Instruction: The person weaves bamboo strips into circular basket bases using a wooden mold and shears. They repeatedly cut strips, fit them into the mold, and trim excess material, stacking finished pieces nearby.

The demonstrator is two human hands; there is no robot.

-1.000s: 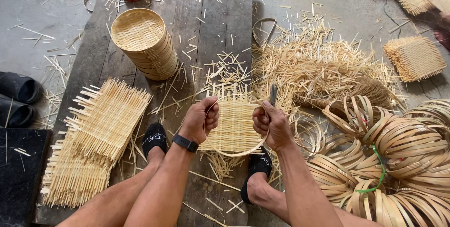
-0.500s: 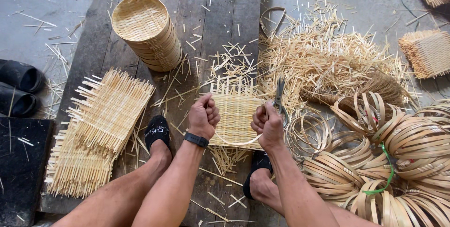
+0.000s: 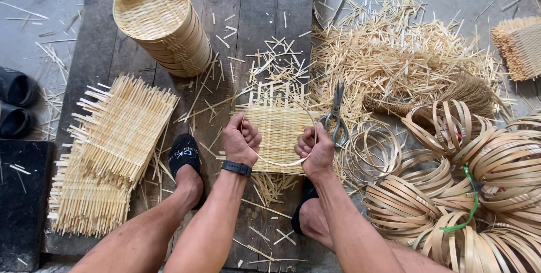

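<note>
A small square woven bamboo mat [image 3: 280, 129] lies on the dark wooden boards between my feet. A thin round bamboo hoop [image 3: 279, 163] rings it. My left hand [image 3: 240, 140], with a black wristband, grips the hoop and the mat's left edge. On the mat's right edge, my right hand [image 3: 316, 149] is closed on the hoop and also holds grey metal scissors [image 3: 337, 116], whose blades point away from me.
A stack of round woven baskets [image 3: 160, 22] stands at the far left. Flat woven mats [image 3: 110, 154] are piled on the left. Cut bamboo scraps [image 3: 394, 53] lie at the far right, with bundles of bamboo hoops [image 3: 473, 188] nearer on the right. Black shoes [image 3: 17, 104] sit at the left edge.
The view has shifted so the work sits higher and closer. Both hands stay on the mat's edges. The scissors remain in my right hand.
</note>
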